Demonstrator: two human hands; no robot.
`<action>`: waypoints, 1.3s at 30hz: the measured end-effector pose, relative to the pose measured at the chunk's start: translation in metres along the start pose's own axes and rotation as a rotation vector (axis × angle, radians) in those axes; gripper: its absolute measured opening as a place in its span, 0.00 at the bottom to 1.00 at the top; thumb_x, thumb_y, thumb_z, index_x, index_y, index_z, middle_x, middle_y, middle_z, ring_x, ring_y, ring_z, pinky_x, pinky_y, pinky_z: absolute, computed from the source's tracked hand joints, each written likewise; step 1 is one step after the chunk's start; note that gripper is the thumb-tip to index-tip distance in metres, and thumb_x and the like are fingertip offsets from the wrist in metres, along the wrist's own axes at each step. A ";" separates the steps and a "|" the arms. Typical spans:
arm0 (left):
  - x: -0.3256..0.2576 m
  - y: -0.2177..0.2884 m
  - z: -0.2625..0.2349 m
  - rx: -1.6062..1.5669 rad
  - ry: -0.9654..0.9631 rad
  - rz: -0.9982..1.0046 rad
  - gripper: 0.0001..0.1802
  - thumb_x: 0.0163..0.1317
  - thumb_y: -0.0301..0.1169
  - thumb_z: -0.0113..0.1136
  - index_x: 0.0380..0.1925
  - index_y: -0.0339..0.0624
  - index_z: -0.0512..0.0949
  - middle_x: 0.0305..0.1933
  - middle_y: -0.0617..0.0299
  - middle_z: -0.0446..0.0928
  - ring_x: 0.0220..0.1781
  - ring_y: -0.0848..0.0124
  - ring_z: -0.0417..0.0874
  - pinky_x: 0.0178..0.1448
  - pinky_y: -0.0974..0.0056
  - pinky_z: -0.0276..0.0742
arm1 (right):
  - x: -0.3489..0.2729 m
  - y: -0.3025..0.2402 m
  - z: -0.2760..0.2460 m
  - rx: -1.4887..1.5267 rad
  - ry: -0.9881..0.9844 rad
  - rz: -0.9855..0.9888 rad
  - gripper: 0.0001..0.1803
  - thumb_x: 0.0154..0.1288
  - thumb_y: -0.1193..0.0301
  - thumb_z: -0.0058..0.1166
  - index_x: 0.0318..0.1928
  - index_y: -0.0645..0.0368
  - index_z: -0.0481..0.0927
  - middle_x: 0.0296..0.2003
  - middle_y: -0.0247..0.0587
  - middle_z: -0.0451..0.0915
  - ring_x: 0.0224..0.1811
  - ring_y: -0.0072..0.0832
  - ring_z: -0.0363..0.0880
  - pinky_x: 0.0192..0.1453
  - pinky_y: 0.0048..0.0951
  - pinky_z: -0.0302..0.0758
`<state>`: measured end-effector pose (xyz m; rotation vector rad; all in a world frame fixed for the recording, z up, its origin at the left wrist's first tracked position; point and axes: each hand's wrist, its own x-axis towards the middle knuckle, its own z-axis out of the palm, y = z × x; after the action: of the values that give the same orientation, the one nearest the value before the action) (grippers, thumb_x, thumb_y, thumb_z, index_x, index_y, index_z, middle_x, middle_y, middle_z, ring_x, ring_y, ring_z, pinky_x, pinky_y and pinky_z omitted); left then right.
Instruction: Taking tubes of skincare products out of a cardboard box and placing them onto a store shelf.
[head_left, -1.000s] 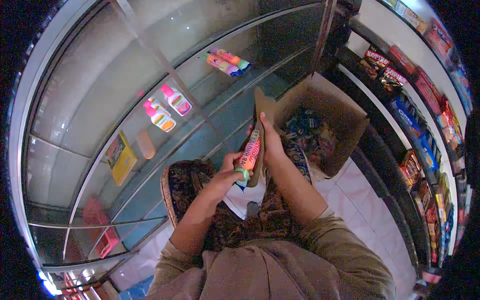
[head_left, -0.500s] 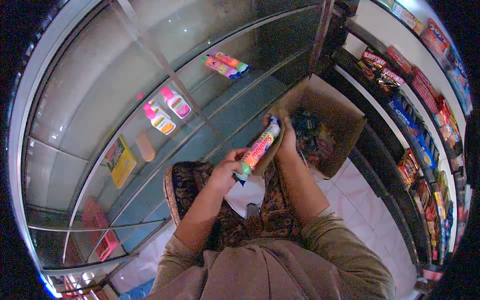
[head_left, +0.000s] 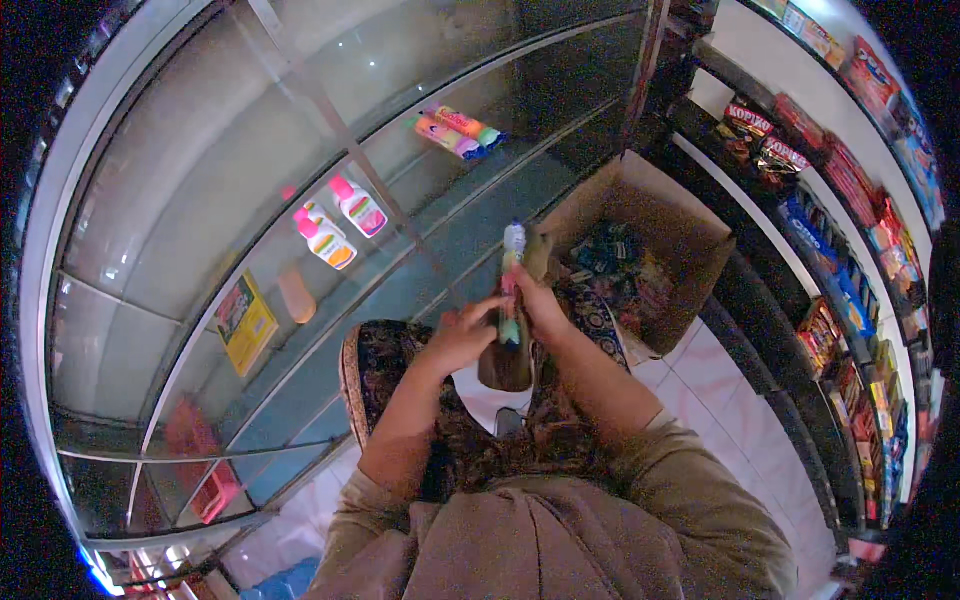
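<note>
A slim tube-shaped pack of coloured balls, white at the top and green at the bottom, stands nearly upright in front of me. My right hand is closed around its middle, thumb along the front. At the pack's lower left is my left hand; its fingers reach to the pack's edge but are blurred, so whether they grip is unclear. A brown piece of cloth or card shows below the pack, and more brown appears behind my right hand. Patterned fabric covers my lap.
A glass display case on the left holds pink-capped bottles, two similar tube packs, a yellow box and a pink basket. An open cardboard box with packets stands ahead right, beside shelves of snacks.
The tube pack has turned from slanted to nearly upright and shifted slightly left. My right hand has moved down from its top end to its middle; my left hand's fingers have loosened.
</note>
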<state>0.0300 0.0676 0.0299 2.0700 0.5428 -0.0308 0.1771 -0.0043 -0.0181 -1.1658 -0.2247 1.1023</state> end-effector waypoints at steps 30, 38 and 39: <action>-0.003 0.035 -0.026 -0.892 0.691 0.406 0.24 0.45 0.19 0.62 0.45 0.36 0.68 0.41 0.64 0.71 0.42 0.74 0.73 0.47 0.70 0.69 | 0.002 -0.009 -0.003 0.087 -0.482 0.241 0.33 0.61 0.48 0.37 0.61 0.53 0.52 0.40 0.45 0.74 0.30 0.31 0.77 0.31 0.29 0.75; -0.001 0.015 -0.027 -0.762 0.809 0.409 0.24 0.45 0.20 0.63 0.45 0.36 0.67 0.41 0.62 0.71 0.42 0.73 0.73 0.48 0.68 0.70 | 0.013 -0.006 0.000 -0.554 -0.024 0.195 0.37 0.57 0.42 0.38 0.49 0.66 0.69 0.39 0.49 0.75 0.38 0.34 0.74 0.42 0.29 0.70; 0.000 0.019 -0.026 -0.766 0.797 0.414 0.24 0.45 0.20 0.63 0.45 0.36 0.67 0.41 0.62 0.71 0.42 0.73 0.73 0.48 0.68 0.70 | -0.008 -0.034 0.010 -0.568 0.091 0.218 0.41 0.55 0.40 0.38 0.50 0.69 0.68 0.42 0.51 0.74 0.44 0.37 0.73 0.47 0.30 0.67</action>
<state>0.0327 0.0808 0.0595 1.3307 0.4684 1.1071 0.1864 -0.0032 0.0175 -1.7756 -0.3608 1.2102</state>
